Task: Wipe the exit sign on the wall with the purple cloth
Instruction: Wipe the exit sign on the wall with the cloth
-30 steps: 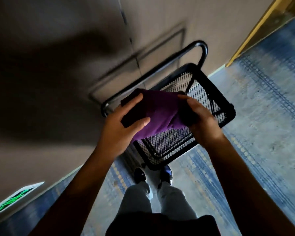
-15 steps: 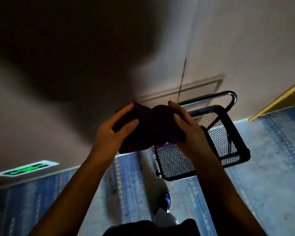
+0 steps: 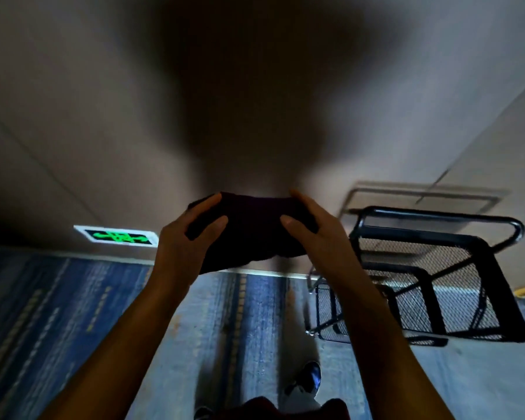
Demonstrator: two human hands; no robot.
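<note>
The purple cloth (image 3: 252,231) looks almost black in the shadow and is bunched between both hands in front of the wall. My left hand (image 3: 185,247) grips its left end, thumb on top. My right hand (image 3: 312,234) grips its right end. The exit sign (image 3: 117,236), a white-framed plate with glowing green marks, sits low on the wall just above the floor, left of my left hand and apart from the cloth.
A black wire-mesh cart (image 3: 437,277) with a tube handle stands against the wall at the right. Blue striped carpet (image 3: 73,313) covers the floor. My shoe (image 3: 308,378) shows at the bottom. A large shadow darkens the beige wall (image 3: 73,116).
The view has swung left, away from the cart. The cloth left the cart and stays held in both hands. The exit sign has come closer to the hands.
</note>
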